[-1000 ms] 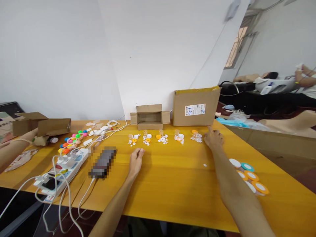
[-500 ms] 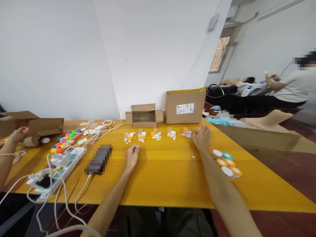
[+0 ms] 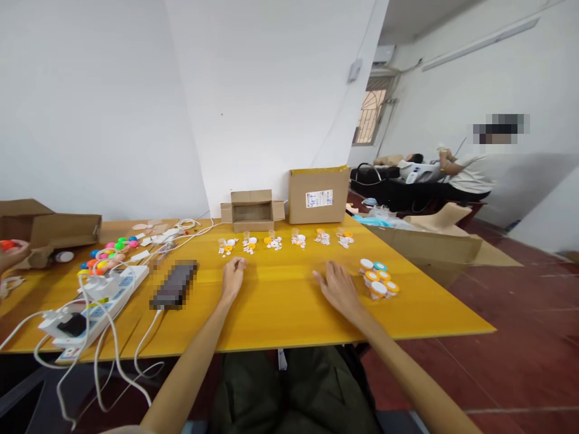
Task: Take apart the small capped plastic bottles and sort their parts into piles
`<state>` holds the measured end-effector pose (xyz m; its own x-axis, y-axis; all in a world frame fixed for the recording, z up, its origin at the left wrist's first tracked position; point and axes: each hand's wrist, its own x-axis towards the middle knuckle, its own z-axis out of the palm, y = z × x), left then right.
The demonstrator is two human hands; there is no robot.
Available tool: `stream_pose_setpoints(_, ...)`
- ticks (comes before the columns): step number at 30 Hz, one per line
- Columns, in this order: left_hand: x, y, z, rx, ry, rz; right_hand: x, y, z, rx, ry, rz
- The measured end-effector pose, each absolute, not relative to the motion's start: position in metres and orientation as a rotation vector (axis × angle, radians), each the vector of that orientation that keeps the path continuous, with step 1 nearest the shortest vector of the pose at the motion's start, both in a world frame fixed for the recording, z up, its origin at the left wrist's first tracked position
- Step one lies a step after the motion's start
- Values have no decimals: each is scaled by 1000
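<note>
Resting flat and empty on the yellow table (image 3: 280,319), the right hand (image 3: 337,289) is lying with fingers spread just beside the cluster of orange, teal and white lids (image 3: 377,278), while the left hand (image 3: 233,278) is sitting loosely curled, gripping nothing. A careless sideways sweep is risking knocking those lids toward the table's near edge, and a forward reach is risking scattering the row of tiny white and orange pieces (image 3: 283,240) lined up beyond.
</note>
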<state>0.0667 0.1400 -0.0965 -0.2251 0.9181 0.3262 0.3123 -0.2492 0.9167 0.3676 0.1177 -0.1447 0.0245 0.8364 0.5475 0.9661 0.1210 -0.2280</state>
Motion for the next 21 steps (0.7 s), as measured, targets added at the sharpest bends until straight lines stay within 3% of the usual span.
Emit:
stream_pose_setpoints(5, 67, 140, -95, 1517, 1475, 1493, 359, 91, -148, -1967, -1981, -201)
stream_pose_setpoints(10, 66, 140, -93, 1551, 1462, 1485, 368, 131, -128, -2206, -1874, -26)
stream_pose_setpoints(21, 64, 141, -96, 1576, 1433, 1477, 388, 203, -124, -2321, -1661, -71)
